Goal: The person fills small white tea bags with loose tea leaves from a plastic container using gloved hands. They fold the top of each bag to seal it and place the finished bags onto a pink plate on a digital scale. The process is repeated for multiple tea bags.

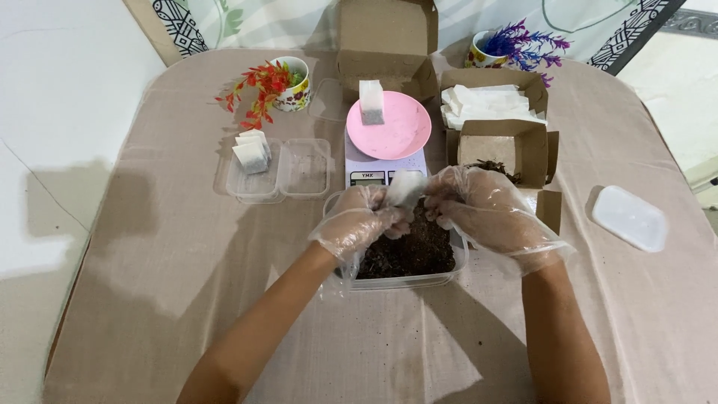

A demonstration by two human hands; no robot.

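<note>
Both gloved hands over clear tub of dark loose tea (pixel 407 258), mid-tabletop, just in front of kitchen scale (pixel 383 166). Left hand (pixel 359 221) fingers pinch small white sachet (pixel 406 187), holding it over tub. Right hand (pixel 479 206) fingers bunched at sachet mouth, likely pinching tea; grip partly hidden. Step looks like filling. Next move calls for keeping mouth open, not spilling. One filled sachet stands on pink plate (pixel 393 127) atop scale; empty sachets in box (pixel 490 101) toward far right edge.

A tub of dry leaves (pixel 407 258) is sitting on the worktop (pixel 187 284) before the scale (pixel 385 168); a dish (pixel 396 131) is resting on the scale; two trays (pixel 280 170) are lying left; a lid (pixel 630 217) is lying right.
</note>
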